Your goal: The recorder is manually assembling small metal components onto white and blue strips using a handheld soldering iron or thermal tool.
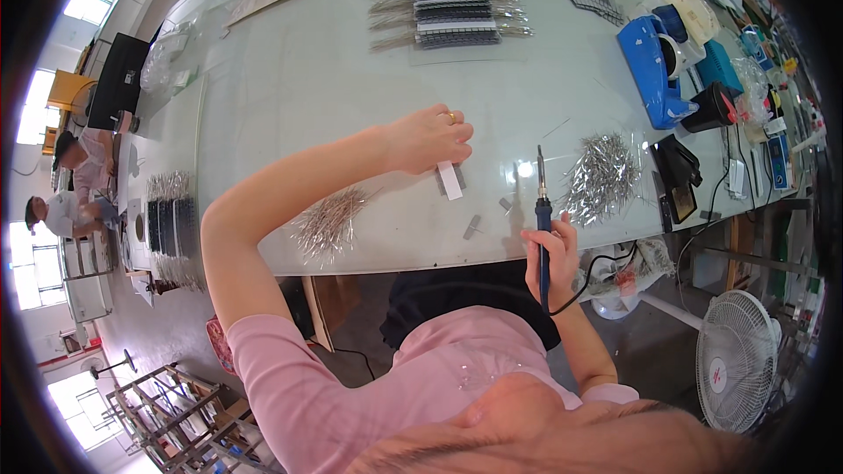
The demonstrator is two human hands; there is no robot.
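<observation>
My right hand is wrapped around a soldering iron with a dark blue handle, its metal tip pointing away from me above the table. My left hand has its fingers curled, with a ring on one of them. From under its fingertips a narrow white strip sticks out toward me, lying over a small grey piece. What exactly the fingertips pinch is hidden. Small loose grey pieces lie between my hands. A pile of thin metal wires is left of them, and a bigger shiny pile lies to the right.
Stacked dark pieces with wire ends lie at the far middle, near a grey glove. A blue tape dispenser and a black stand are at right. A fan stands below. Two people sit far left.
</observation>
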